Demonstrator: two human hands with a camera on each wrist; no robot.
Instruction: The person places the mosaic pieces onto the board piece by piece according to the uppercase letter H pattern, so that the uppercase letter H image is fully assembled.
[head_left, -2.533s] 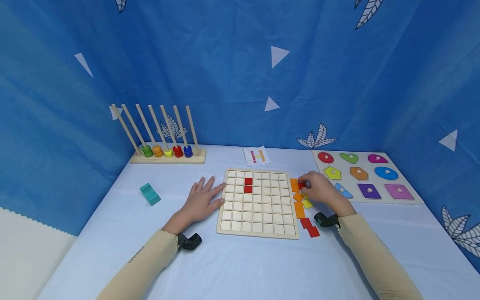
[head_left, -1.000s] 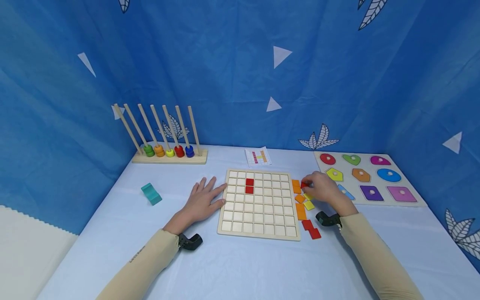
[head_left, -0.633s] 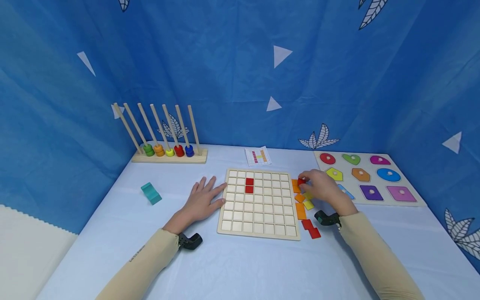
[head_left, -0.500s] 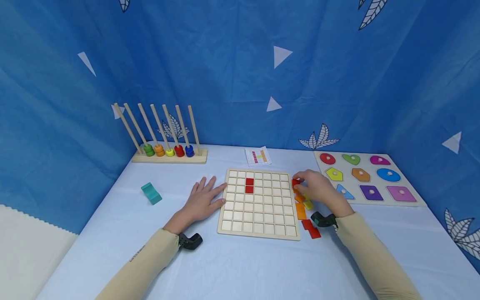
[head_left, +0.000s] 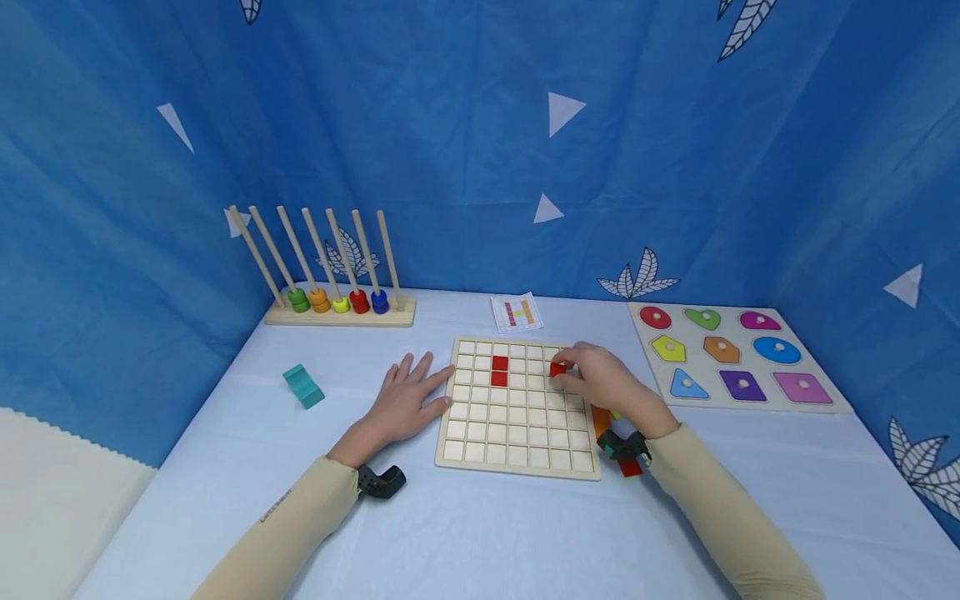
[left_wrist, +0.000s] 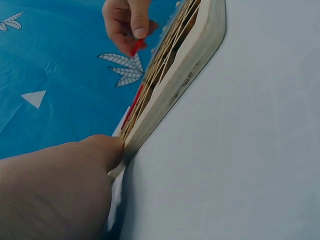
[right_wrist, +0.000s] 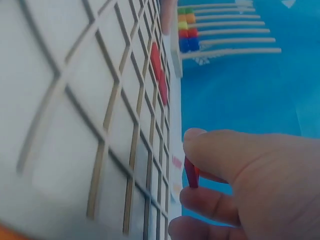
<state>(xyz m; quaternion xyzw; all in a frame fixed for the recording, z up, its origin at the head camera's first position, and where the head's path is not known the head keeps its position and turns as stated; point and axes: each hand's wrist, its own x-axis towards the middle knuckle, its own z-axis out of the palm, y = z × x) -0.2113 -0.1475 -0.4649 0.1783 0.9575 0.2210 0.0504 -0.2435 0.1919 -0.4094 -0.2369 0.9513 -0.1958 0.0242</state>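
Note:
A wooden grid board (head_left: 517,437) lies on the table, with two red square tiles (head_left: 498,371) set one above the other in its cells. My right hand (head_left: 603,385) is over the board's right part and pinches a red tile (head_left: 557,369) between thumb and fingers. In the right wrist view the pinched tile (right_wrist: 191,172) stands on edge, a little above the grid. My left hand (head_left: 405,402) lies flat with fingers spread, its fingertips at the board's left edge. Orange tiles (head_left: 601,419) and another red tile (head_left: 630,467) sit right of the board, partly hidden by my right arm.
A printed pattern card (head_left: 516,312) lies behind the board. At the back left stands a peg rack (head_left: 339,313) with coloured rings. A knob puzzle board (head_left: 712,387) is at the right. One teal block (head_left: 303,387) rests left of my left hand.
My right hand has picked up a red tile from the pile at the right and carried it left over the board. The left hand stays where it was.

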